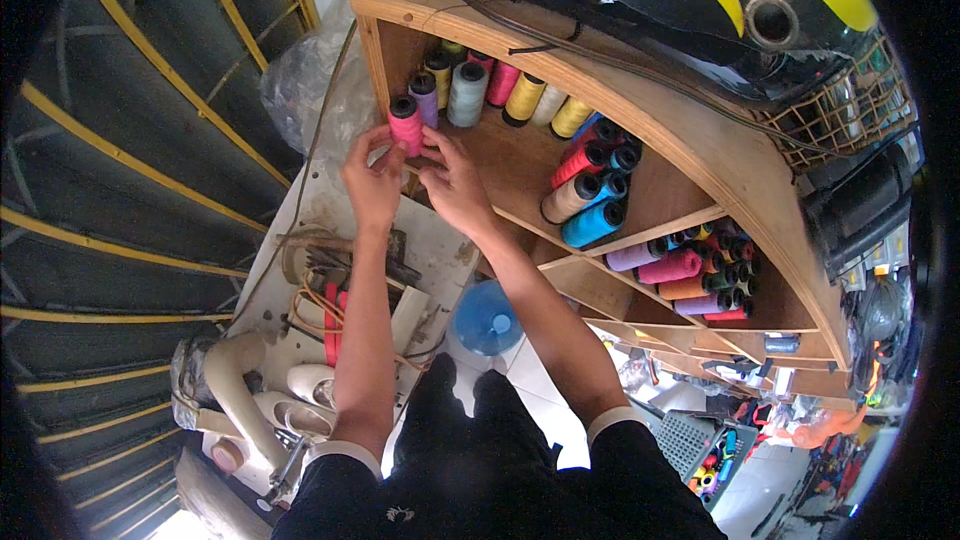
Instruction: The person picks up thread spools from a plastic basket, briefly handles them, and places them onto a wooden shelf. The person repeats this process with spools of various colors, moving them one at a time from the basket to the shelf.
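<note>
A bright pink thread spool (405, 128) with a black top stands upright at the left front corner of a wooden shelf compartment. My left hand (372, 180) has its thumb and fingers at the spool's lower left side. From the right, my right hand (453, 180) grips the lower part of the same spool with its fingertips. Just behind it stand a lilac spool (424, 100) and a yellow-olive spool (438, 76). A pale blue-grey spool (467, 95) is a little to the right, and further pink, yellow and white spools line the back.
Red, beige and blue spools (592, 225) lie stacked in the same compartment, with more in the neighbouring one (670, 266). A cream sewing machine (240, 390) stands lower left. Below are a blue water bottle (487, 318) and a grey crate (685, 440) of spools.
</note>
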The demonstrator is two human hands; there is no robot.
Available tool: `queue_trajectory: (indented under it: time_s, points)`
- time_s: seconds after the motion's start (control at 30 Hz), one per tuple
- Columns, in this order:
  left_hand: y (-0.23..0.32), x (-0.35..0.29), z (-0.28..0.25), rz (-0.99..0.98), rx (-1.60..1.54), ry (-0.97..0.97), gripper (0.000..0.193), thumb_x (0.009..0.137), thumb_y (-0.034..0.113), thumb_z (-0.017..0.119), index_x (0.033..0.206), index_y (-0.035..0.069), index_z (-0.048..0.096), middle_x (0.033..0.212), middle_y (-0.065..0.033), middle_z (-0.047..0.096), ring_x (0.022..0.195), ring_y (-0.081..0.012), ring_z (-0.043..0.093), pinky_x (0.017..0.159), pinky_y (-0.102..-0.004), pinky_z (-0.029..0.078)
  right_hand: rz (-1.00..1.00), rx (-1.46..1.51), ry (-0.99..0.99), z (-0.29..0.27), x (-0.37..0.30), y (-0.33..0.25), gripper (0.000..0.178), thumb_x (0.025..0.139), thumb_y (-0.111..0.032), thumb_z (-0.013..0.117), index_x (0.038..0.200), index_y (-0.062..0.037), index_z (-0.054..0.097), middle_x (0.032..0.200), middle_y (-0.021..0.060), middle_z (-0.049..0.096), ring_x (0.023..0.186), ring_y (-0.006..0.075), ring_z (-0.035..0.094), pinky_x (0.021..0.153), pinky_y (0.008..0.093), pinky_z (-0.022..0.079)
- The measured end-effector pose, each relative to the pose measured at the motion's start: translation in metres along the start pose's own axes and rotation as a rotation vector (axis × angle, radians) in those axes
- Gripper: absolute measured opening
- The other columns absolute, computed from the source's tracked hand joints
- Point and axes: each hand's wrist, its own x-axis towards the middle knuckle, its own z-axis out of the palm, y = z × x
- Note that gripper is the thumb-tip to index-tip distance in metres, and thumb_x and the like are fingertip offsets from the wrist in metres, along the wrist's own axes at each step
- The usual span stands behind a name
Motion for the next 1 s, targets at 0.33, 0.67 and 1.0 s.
queue_trajectory:
  time_s: [0.33,0.67,1.0]
  points:
    - [-0.003,-0.003,-0.006,0.026,0.086,-0.019,0.025,0.079,-0.009,0.064,0.102,-0.002,0.062,0.101,-0.0133,0.063,0.090,-0.0207,0.064,0.079,-0.0305,0.056,-0.087,-0.129,0.119,0.012,-0.012,0.008,0.053,0.083,0.005,0.048,0.134,-0.0023,0.040,0.130,0.0182,0.045,0.123,0.0303,0.048,0.099,0.0402,0.043]
    - [-0.008,-0.020,-0.018,0.311,0.468,-0.098,0.016,0.077,-0.004,0.063,0.092,-0.002,0.068,0.094,-0.0171,0.067,0.087,-0.0315,0.065,0.078,-0.0363,0.052,-0.359,-1.034,-0.001,0.003,-0.022,-0.001,0.046,0.077,-0.010,0.059,0.122,-0.0007,0.056,0.132,0.0172,0.050,0.127,0.0343,0.041,0.107,0.0506,0.029]
    - [-0.017,-0.014,-0.016,0.317,0.463,-0.099,0.017,0.076,-0.003,0.066,0.093,0.001,0.069,0.095,-0.0150,0.068,0.088,-0.0290,0.066,0.078,-0.0345,0.052,-0.344,-1.014,0.050,0.009,-0.018,0.005,0.049,0.075,-0.011,0.060,0.122,-0.0003,0.056,0.130,0.0180,0.051,0.126,0.0352,0.042,0.107,0.0492,0.028]
